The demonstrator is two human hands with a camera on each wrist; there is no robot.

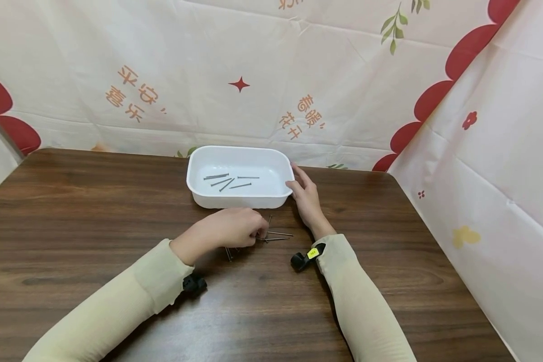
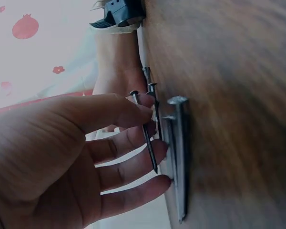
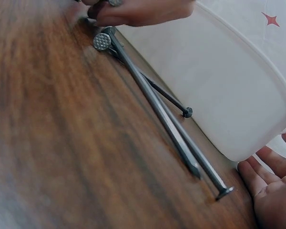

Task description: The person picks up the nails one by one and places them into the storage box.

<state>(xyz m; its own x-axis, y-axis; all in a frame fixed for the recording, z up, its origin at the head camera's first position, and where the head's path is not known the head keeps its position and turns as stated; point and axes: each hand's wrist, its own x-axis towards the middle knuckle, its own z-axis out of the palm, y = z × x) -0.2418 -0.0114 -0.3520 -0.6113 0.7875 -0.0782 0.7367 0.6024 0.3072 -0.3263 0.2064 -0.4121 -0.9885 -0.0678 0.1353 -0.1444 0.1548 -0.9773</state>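
My left hand is low over the table, in front of a white plastic tray. In the left wrist view its thumb and index finger pinch a steel nail; the other fingers reach toward more nails lying on the wood. At the tray's right end, my right hand grips the rim, thumb at the edge and fingers along the outer wall. Loose nails lie crossed between the hands, beside the tray's front wall. Several nails rest scattered on the tray floor.
The brown wooden table meets a patterned cloth hung close behind the tray. More cloth hangs along the table's right side. Each wrist carries a black camera.
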